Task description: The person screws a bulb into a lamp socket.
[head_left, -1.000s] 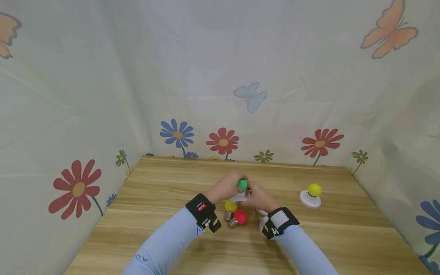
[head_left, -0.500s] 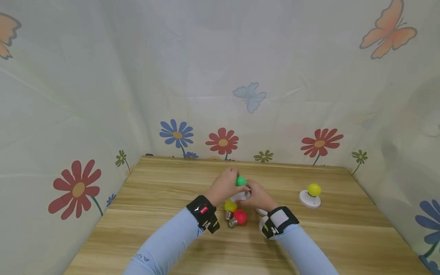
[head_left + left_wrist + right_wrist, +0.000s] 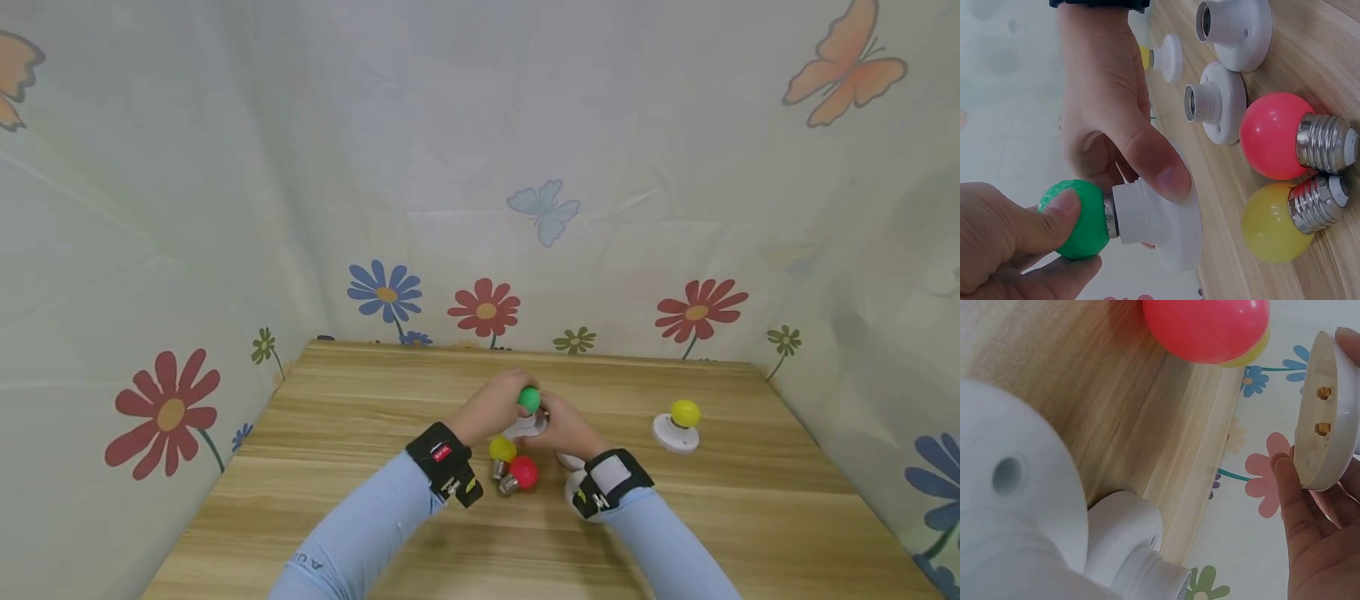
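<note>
Between left hand [image 3: 492, 407] and right hand [image 3: 566, 427], a green bulb [image 3: 1090, 224] tops a white socket [image 3: 1179, 242] — left pinching the bulb, right gripping the socket.

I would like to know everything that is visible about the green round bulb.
The green round bulb has an opaque globe that looks like plastic and a silver metal collar. The collar sits at the mouth of the white, round, plastic-looking lamp holder; any thread inside is hidden. The left hand pinches the globe. In the head view, the bulb is uppermost on the holder, above the wood-grain table. Whether it is fully screwed in, I cannot tell.
</note>
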Demonstrator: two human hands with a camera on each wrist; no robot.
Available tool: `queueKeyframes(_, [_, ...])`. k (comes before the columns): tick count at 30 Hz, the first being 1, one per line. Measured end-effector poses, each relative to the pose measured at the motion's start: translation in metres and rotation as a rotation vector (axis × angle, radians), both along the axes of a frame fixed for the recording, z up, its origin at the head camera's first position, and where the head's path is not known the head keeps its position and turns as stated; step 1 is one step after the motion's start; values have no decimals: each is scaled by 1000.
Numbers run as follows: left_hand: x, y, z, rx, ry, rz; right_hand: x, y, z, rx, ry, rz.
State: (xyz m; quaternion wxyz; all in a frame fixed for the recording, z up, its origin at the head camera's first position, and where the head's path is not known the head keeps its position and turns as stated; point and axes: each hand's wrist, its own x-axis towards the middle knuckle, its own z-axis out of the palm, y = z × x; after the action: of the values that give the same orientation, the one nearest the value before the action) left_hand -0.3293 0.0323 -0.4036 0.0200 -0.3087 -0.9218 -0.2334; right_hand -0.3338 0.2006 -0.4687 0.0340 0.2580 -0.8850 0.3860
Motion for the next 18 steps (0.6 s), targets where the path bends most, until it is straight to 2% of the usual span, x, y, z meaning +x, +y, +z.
queueKeyframes(4, [-2, 0, 1, 4, -15, -23, 2, 1, 1, -17, -2, 8])
queueKeyframes(6, [-3, 0, 1, 18, -44, -13, 3, 1, 2, -18, -9, 5])
queueKeyframes(10, [-1, 0, 2, 51, -77, 60, 3, 1, 3, -18, -43, -10])
queueKeyframes(14, [4, -2, 3, 46, -44, 140, 1, 1, 2, -4, -62, -26])
queueKeyframes(18, [7, -2, 3, 37, -28, 153, 0, 1, 2, 11, -47, -27])
